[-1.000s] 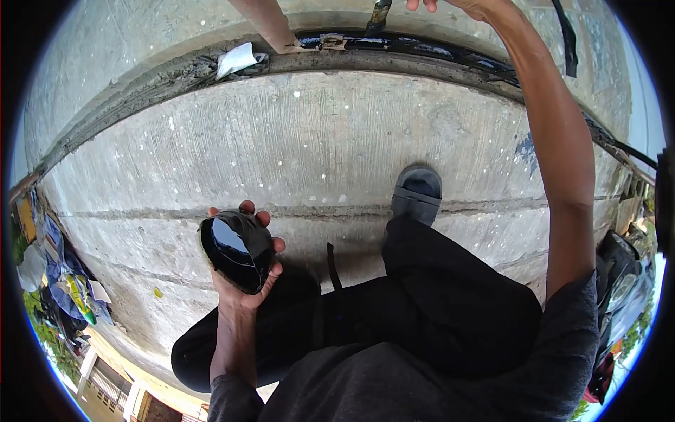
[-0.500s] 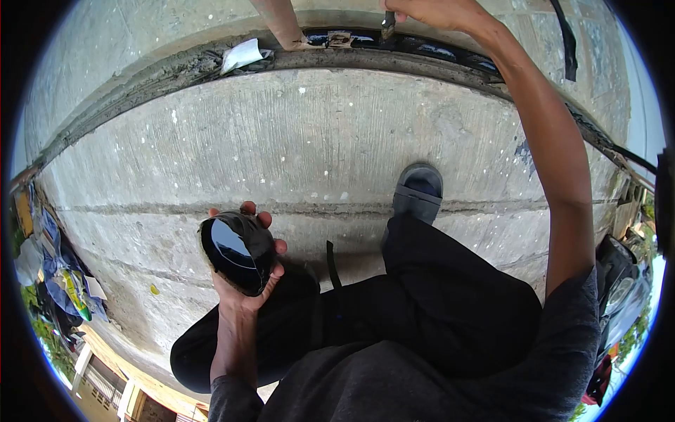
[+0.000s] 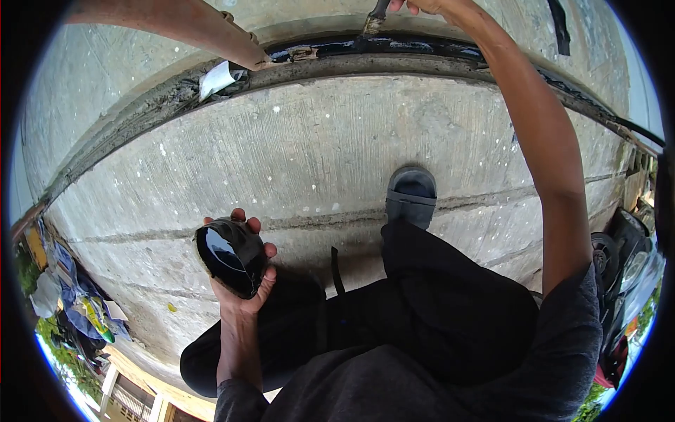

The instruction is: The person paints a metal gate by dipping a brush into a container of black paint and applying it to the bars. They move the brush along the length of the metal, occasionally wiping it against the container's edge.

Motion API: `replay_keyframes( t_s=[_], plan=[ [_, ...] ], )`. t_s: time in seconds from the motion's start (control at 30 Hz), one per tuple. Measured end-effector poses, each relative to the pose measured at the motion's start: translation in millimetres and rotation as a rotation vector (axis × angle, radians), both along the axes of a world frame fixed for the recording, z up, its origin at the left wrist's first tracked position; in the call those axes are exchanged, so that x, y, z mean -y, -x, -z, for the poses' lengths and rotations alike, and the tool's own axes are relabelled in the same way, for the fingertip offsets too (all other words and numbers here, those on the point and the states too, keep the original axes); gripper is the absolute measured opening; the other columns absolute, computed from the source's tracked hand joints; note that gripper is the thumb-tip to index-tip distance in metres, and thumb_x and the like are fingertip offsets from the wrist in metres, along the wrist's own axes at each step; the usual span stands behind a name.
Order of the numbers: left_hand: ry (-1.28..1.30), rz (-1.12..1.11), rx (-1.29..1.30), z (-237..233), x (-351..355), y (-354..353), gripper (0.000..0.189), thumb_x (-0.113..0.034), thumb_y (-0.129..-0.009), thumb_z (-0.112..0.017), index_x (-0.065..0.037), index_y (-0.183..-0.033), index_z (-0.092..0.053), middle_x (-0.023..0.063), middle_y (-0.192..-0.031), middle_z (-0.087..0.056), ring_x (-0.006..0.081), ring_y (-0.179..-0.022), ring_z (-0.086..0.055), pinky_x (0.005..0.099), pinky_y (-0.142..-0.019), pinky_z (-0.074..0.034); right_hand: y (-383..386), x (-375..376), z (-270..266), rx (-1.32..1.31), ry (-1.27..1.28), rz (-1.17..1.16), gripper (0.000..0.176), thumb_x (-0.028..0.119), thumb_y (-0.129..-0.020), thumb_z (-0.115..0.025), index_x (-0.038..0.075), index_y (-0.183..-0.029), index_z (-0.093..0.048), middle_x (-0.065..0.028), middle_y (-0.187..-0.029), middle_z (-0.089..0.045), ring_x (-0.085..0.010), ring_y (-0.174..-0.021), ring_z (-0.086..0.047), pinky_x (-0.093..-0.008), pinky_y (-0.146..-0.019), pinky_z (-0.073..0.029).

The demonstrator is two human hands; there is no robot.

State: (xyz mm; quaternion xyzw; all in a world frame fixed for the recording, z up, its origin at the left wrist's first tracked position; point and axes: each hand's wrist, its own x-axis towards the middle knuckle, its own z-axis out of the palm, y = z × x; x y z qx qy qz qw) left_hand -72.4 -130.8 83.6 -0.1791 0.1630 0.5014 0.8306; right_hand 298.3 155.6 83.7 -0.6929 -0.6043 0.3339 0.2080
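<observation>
My left hand (image 3: 247,295) is wrapped round a cup-like container (image 3: 246,243), tilted toward me, with glossy black liquid like paint inside. At the top edge, my right hand (image 3: 432,5) is closed on the handle of a paintbrush (image 3: 373,24), partly cut off by the frame. The bristles point down and meet a long black-coated bar (image 3: 429,46) lying along the foot of the ledge. Wet shine shows on the bar, and one short bare brownish patch (image 3: 304,53) interrupts the black.
A pinkish post (image 3: 190,28) slants down to the bar's left end. White paper (image 3: 216,80) lies in the dirt beside it. My sandalled foot (image 3: 411,193) rests on the concrete floor (image 3: 316,148). Clutter (image 3: 88,302) sits at left, and a motorcycle (image 3: 622,260) at right.
My right hand and the brush have moved slightly left along the bar. The view has shifted, showing more of the post. My left hand still holds the container.
</observation>
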Motion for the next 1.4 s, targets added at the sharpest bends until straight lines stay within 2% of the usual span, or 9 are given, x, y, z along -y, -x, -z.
replay_keyframes(
  t_s=[0.3,0.5,0.6,0.7,0.9,1.1,1.23,1.33,1.4],
  plan=[
    [0.022,0.052,-0.004,6.7,-12.0,-18.8,0.061,-0.054,-0.102,-0.035,-0.010,-0.142,-0.037,0.0214,-0.137,-0.051,0.0495,-0.116,-0.056,0.0609,-0.084,-0.057,-27.6,9.5,-0.6,-0.005,0.069,0.060,0.032,0.022,-0.078,-0.062,-0.009,-0.076,-0.069,-0.0179,-0.068,-0.069,-0.0245,-0.061,-0.068,-0.0351,-0.056,-0.053],
    [0.052,0.040,0.008,6.1,-15.8,-24.9,0.061,-0.055,-0.101,-0.035,-0.009,-0.140,-0.039,0.0217,-0.136,-0.052,0.0499,-0.115,-0.056,0.0608,-0.082,-0.057,-37.3,11.2,-5.8,0.043,-0.127,0.017,0.028,0.018,-0.077,-0.062,-0.008,-0.079,-0.069,-0.0166,-0.065,-0.067,-0.0248,-0.061,-0.067,-0.0355,-0.058,-0.052],
    [0.057,0.037,0.011,4.7,-16.2,-25.7,0.061,-0.056,-0.101,-0.036,-0.008,-0.140,-0.040,0.0218,-0.136,-0.052,0.0499,-0.114,-0.057,0.0609,-0.081,-0.058,-44.6,-1.1,8.3,0.323,-0.333,0.017,0.026,0.018,-0.079,-0.063,-0.007,-0.080,-0.069,-0.0140,-0.063,-0.065,-0.0217,-0.056,-0.064,-0.0337,-0.054,-0.051],
    [0.072,0.033,0.009,2.4,-15.5,-27.7,0.061,-0.056,-0.100,-0.037,-0.008,-0.139,-0.040,0.0217,-0.135,-0.053,0.0498,-0.112,-0.058,0.0611,-0.080,-0.058,-12.2,12.0,-28.1,-0.167,-0.187,0.016,0.025,0.018,-0.081,-0.063,-0.006,-0.080,-0.069,-0.0125,-0.063,-0.065,-0.0178,-0.053,-0.062,-0.0310,-0.049,-0.049],
    [0.092,0.017,-0.007,-4.6,-8.7,-31.1,0.061,-0.057,-0.100,-0.037,-0.008,-0.137,-0.042,0.0213,-0.132,-0.054,0.0497,-0.110,-0.058,0.0612,-0.078,-0.058,33.6,-4.8,13.1,-0.457,0.029,-0.075,0.023,0.015,-0.083,-0.062,-0.006,-0.079,-0.069,-0.0119,-0.064,-0.066,-0.0164,-0.052,-0.062,-0.0295,-0.047,-0.048],
    [0.102,-0.001,-0.026,-7.7,-0.8,-21.0,0.061,-0.057,-0.100,-0.037,-0.008,-0.136,-0.042,0.0211,-0.132,-0.055,0.0484,-0.108,-0.060,0.0609,-0.077,-0.059,30.2,-7.4,5.7,-0.094,-0.193,-0.009,0.023,0.013,-0.084,-0.061,-0.009,-0.083,-0.068,-0.0143,-0.067,-0.067,-0.0208,-0.052,-0.063,-0.0321,-0.048,-0.049],
    [0.110,0.001,-0.044,-6.3,0.0,-16.5,0.061,-0.057,-0.100,-0.038,-0.008,-0.136,-0.043,0.0206,-0.130,-0.055,0.0472,-0.106,-0.061,0.0593,-0.075,-0.060,43.3,-6.5,14.3,-0.348,0.050,0.062,0.027,0.017,-0.079,-0.063,-0.010,-0.079,-0.067,-0.0215,-0.070,-0.067,-0.0249,-0.057,-0.067,-0.0363,-0.054,-0.052],
    [0.099,0.004,-0.072,-7.7,-0.1,-10.9,0.059,-0.054,-0.100,-0.041,-0.008,-0.137,-0.042,0.0196,-0.129,-0.056,0.0468,-0.106,-0.061,0.0570,-0.074,-0.061,32.0,-23.9,37.1,0.189,-0.338,0.060,0.027,0.018,-0.079,-0.063,-0.009,-0.078,-0.067,-0.0199,-0.068,-0.066,-0.0239,-0.056,-0.066,-0.0359,-0.051,-0.052],
    [0.081,-0.013,-0.107,-8.2,-3.8,-8.9,0.058,-0.051,-0.099,-0.045,-0.008,-0.138,-0.042,0.0189,-0.129,-0.056,0.0461,-0.106,-0.062,0.0553,-0.074,-0.062,36.5,-18.0,18.9,0.026,-0.252,0.108,0.027,0.018,-0.079,-0.062,-0.009,-0.076,-0.066,-0.0203,-0.066,-0.066,-0.0239,-0.055,-0.066,-0.0361,-0.052,-0.052]
  ],
)
